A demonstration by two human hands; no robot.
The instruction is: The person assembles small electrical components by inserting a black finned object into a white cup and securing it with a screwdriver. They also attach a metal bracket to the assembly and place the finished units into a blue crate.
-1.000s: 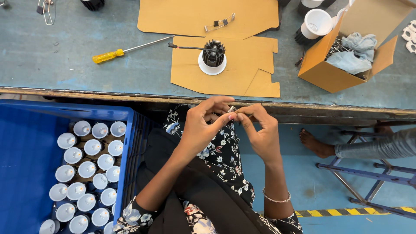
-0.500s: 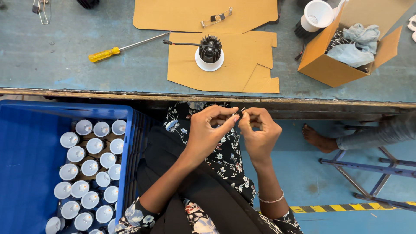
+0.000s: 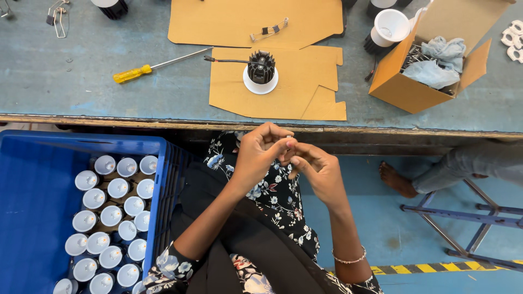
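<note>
— So, where are the hands?

— Both are up over the lap, just near of the table edge [image 3: 163, 121]. The left hand [image 3: 260, 151] and the right hand [image 3: 318, 170] meet at the fingertips, with the fingers curled in tight.

— Holding anything?

— Something tiny sits pinched between the fingertips [image 3: 289, 145] of both hands. It is too small to say what it is; only a pale speck shows where the fingers meet. Neither hand is spread at all. The right wrist carries a thin bracelet [image 3: 348, 259].

— And around them?

— To the left, beside the person's knee, stands a blue crate [image 3: 32, 190] with rows of white cup-shaped lamp housings [image 3: 111, 215] packed in its right part. On the table, far of the hands, a black finned lamp body [image 3: 261, 71] rests in a white ring on a sheet of cardboard [image 3: 294, 92], a thin wire trailing left from it. Further left lies a yellow-handled screwdriver [image 3: 158, 66], its tip pointing at that wire.

— On the right?

— An open cardboard box [image 3: 397, 87] with grey-blue cloth [image 3: 438, 62] inside, and a white cup-shaped housing [image 3: 391, 26] just left of it. Under the table at the right, another person's bare foot [image 3: 396, 178] rests on the blue floor beside a metal stool frame [image 3: 463, 218].
</note>
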